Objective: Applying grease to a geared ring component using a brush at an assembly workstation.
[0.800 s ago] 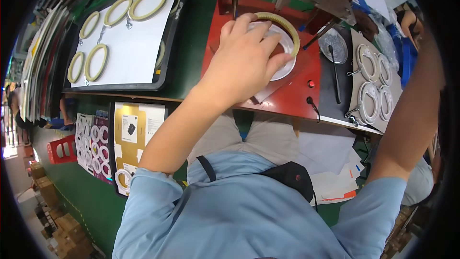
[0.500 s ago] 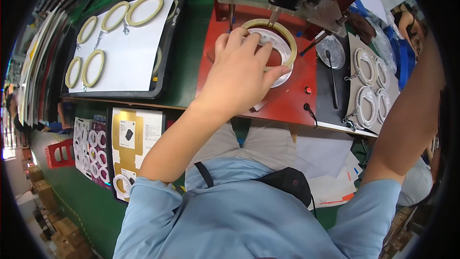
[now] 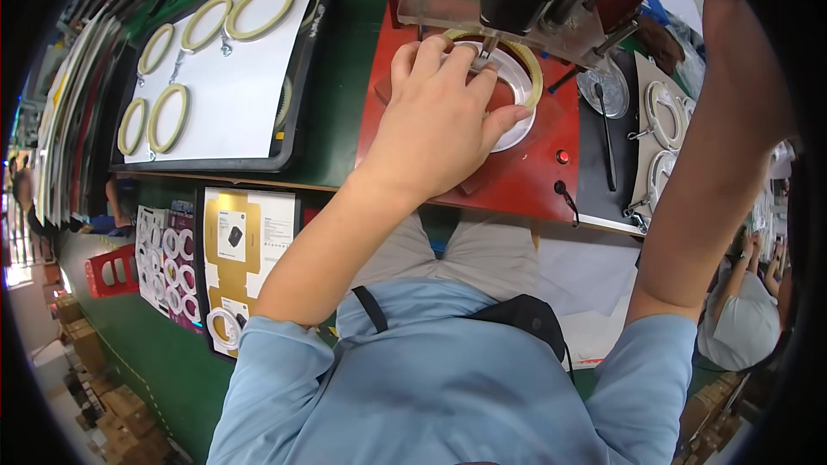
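White ring [image 3: 520,90] is partly covered on the red base [image 3: 543,179] by the left hand [image 3: 444,112], fingers spread apart beside the press tip [image 3: 489,44]; fingertips could be pinched were the tip lowered, or the ring skewed by uneven pressure, right hand not seen.

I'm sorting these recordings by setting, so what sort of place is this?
Probably a small assembly workshop: the left hand is at a red-based bench machine, pale yellow rings lie on a black tray, and cardboard boxes are piled at lower left.
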Motion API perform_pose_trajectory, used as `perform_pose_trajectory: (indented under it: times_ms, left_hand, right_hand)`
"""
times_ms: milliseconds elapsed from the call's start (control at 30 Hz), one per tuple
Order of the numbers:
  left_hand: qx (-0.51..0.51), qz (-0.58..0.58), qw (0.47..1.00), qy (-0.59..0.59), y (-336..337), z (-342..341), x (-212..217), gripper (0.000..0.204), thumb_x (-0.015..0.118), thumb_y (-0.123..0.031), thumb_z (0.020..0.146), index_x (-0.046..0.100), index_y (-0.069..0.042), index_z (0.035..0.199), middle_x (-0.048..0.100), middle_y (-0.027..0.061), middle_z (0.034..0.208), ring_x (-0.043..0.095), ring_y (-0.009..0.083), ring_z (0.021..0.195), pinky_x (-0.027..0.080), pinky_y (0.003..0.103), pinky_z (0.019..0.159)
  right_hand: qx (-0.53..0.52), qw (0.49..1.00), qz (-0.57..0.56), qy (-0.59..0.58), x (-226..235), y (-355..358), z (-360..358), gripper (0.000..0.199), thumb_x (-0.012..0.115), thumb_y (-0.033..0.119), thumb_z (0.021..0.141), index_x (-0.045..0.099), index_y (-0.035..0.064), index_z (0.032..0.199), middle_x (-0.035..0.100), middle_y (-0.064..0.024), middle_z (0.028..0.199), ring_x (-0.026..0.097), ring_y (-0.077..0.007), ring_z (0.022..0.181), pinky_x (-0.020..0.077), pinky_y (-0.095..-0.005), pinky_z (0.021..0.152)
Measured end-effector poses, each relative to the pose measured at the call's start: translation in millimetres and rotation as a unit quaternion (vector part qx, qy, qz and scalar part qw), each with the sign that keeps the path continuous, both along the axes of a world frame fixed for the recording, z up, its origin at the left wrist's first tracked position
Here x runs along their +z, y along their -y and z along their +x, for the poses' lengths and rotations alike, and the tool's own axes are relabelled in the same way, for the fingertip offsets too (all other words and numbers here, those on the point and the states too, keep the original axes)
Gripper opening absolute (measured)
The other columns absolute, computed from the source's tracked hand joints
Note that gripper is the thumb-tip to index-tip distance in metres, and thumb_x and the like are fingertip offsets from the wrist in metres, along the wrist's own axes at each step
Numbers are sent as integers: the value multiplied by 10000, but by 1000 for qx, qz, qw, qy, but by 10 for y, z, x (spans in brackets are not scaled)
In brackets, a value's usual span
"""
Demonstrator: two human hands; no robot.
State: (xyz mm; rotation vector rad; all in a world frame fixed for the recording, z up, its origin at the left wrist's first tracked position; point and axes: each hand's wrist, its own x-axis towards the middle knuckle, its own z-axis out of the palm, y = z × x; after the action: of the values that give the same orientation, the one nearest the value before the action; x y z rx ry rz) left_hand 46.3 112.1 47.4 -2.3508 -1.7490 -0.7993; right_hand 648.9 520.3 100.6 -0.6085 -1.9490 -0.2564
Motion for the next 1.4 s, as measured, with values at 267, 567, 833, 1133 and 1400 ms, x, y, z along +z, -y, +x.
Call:
perform_pose_trajectory:
  times_ms: [267,567,833,1133,1400]
  left_hand:
    - [-34,42,997,47,193,-183,-43,384,697,-355,975,737,-54,1210,643,129,1306,496,389,1288,341,512,1144]
    - [33,96,975,197,638,-697,-231,243,732,-92,909,705,-19,1140,663,152,1224,605,359,1142,487,429,981]
    - [83,-44,929,358,813,-746,-694,523,647,-238,1028,533,61,1443,563,257,1440,559,371,1322,420,419,1130]
    - [112,-68,910,394,807,-717,-740,509,623,-225,1037,535,47,1458,587,241,1426,565,360,1325,413,409,1137]
    - [114,-66,906,403,800,-734,-761,497,626,-229,1034,549,38,1446,599,239,1409,576,357,1308,422,409,1127]
  right_hand:
    - [-10,998,35,43,783,2711,-3166,311,524,49,1055,586,-99,1321,667,-237,1258,639,-320,1178,479,-412,1057]
    - [30,998,-45,-11,205,4060,-3936,300,558,-10,1016,609,-89,1302,689,-235,1242,671,-329,1162,501,-419,1041]
    - [-167,885,-306,310,-575,4488,-3595,507,747,184,904,646,85,1391,510,-91,1549,347,-382,1501,244,-553,1215]
    - [-143,868,-322,350,-528,4501,-3559,695,793,271,847,571,-15,1440,483,-92,1592,320,-392,1532,225,-554,1239]
    - [-102,891,-349,270,-429,4332,-3484,452,704,187,953,634,34,1372,503,-125,1564,376,-400,1484,288,-516,1207]
